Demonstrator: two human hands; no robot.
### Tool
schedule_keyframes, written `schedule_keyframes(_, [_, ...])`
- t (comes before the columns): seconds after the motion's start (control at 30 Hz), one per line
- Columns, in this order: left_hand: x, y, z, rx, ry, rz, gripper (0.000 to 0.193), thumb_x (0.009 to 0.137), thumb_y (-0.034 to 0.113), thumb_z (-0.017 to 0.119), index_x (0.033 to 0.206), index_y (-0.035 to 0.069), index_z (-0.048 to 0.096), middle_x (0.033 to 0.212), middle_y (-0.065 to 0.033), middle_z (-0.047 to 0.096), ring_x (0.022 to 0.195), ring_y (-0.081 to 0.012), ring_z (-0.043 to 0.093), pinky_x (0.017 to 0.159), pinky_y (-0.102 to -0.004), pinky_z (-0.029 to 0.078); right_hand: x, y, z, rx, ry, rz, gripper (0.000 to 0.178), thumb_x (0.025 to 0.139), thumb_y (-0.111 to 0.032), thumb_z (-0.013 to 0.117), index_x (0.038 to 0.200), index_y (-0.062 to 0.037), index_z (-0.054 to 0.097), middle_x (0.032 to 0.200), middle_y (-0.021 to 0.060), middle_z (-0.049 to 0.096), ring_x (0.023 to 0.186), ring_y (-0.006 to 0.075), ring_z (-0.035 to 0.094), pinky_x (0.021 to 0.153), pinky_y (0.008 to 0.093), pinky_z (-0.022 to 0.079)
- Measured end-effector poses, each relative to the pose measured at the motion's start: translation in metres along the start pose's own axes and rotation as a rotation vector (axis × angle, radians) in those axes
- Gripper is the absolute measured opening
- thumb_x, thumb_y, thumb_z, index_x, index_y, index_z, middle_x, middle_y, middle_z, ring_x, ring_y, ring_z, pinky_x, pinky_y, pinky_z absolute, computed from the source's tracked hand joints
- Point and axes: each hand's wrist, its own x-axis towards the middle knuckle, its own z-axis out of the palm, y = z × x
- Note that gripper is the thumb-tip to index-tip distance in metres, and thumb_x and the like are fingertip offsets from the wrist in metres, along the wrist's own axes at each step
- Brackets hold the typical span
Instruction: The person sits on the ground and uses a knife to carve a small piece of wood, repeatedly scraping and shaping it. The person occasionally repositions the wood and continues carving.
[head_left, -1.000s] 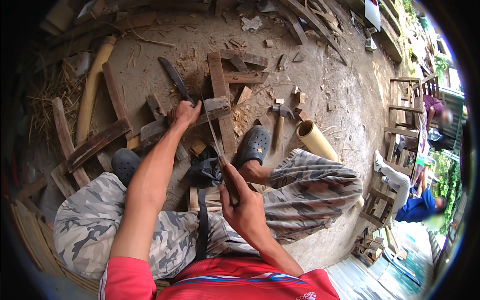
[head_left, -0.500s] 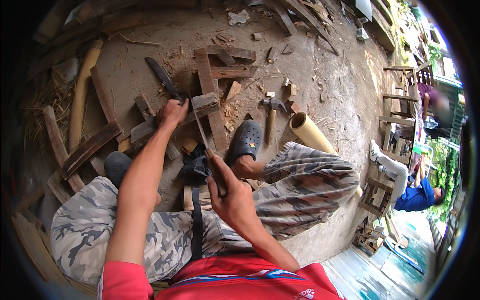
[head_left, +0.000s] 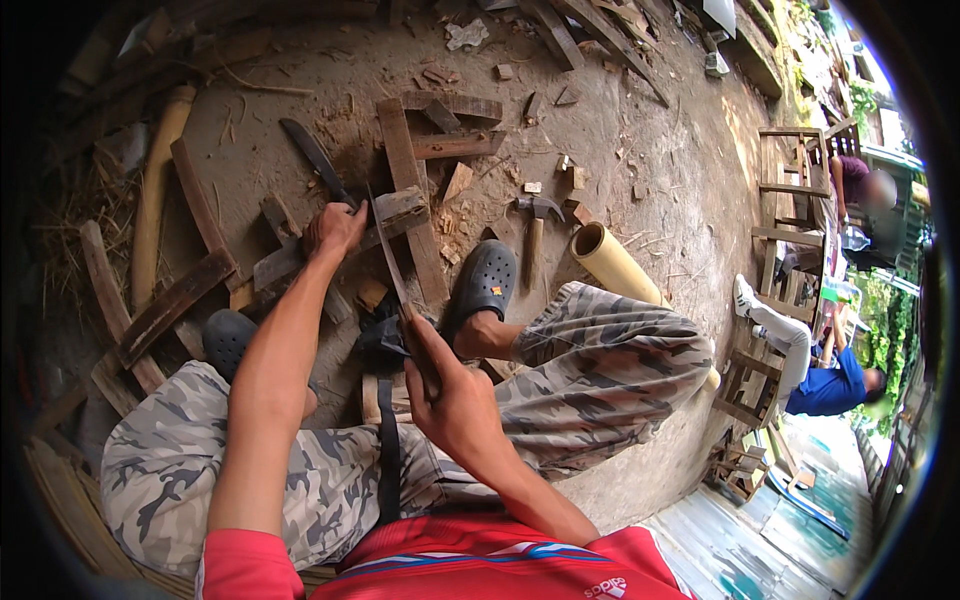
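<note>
My right hand (head_left: pixel 455 405) is closed round the wooden handle of a handsaw (head_left: pixel 392 260). Its narrow blade points away from me and crosses a short wooden piece (head_left: pixel 402 205) near that piece's right end. My left hand (head_left: pixel 335 230) presses on the same piece, left of the blade, with fingers curled over it. Right beyond those fingers lies a machete (head_left: pixel 312 155) with a dark blade, its handle end close to my knuckles. Beneath the right end of the piece runs a longer wooden bar (head_left: pixel 405 150). Whether the saw teeth are in a cut is too small to tell.
A claw hammer (head_left: pixel 537 235) lies right of my dark clog (head_left: pixel 487 280), beside a bamboo tube (head_left: pixel 610 260). Joined wooden bars (head_left: pixel 180 305) stand at the left. Wood chips litter the ground. Farther right, a person in blue (head_left: pixel 830 390) sits near wooden chairs (head_left: pixel 790 190).
The whole view has shifted slightly. My right hand and the saw have moved a little toward me and to the left. My left hand stays on the wooden piece.
</note>
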Motion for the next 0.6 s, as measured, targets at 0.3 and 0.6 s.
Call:
schedule_keyframes(0.3, [-0.007,0.001,-0.002,0.003,0.024,-0.006,0.051,0.088,0.055,0.061,0.089,0.006,0.073,0.086,-0.0209,0.07,0.084,-0.0414,0.068,0.071,-0.0484,0.05,-0.002,0.0,-0.005,0.041,-0.031,0.088,0.047,0.092,-0.008,0.064,0.138,-0.0026,0.054,0.109,0.0273,0.068,0.099,0.0411,0.068,0.078,0.0432,0.056])
schedule_keyframes(0.6, [-0.006,-0.006,-0.001,-0.028,0.055,-0.019,0.05,0.086,0.056,0.063,0.081,0.008,0.074,0.08,-0.0184,0.07,0.082,-0.0395,0.069,0.071,-0.047,0.052,0.024,-0.004,0.002,0.033,-0.039,0.067,0.047,0.091,-0.006,0.064,0.137,-0.0022,0.055,0.11,0.0287,0.068,0.102,0.0425,0.067,0.084,0.0425,0.055])
